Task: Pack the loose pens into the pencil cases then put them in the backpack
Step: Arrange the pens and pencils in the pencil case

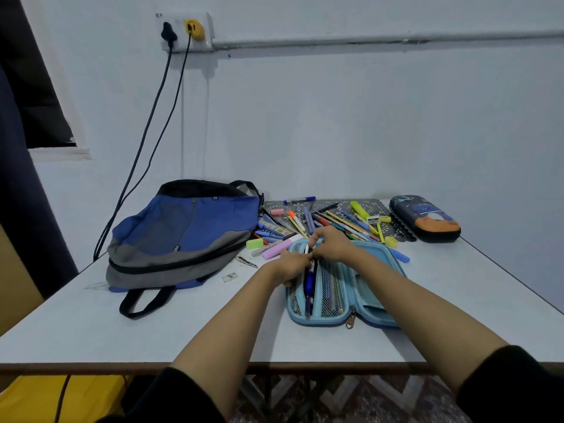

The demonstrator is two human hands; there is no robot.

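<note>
At the far left the backpack (183, 233) lies flat on the tabletop (152, 337), with no opening showing. Right of it, the left hand (293, 265) curls its fingers round the left rim of the open case (320, 322) and seems to be steadying it. The right hand (332, 244), just beside the left, pinches the far end of a pen (307, 249). That pen's long axis runs away from the person, in line with the case's mesh pockets, so it probably goes in by sliding toward the body. The loose pens (335, 221) lie in a heap directly beyond both hands, nearer the right one. Most of them point roughly away from the person, as the pockets do. The dark case (424, 218) sits closed at the far right, well apart from the hands.
</note>
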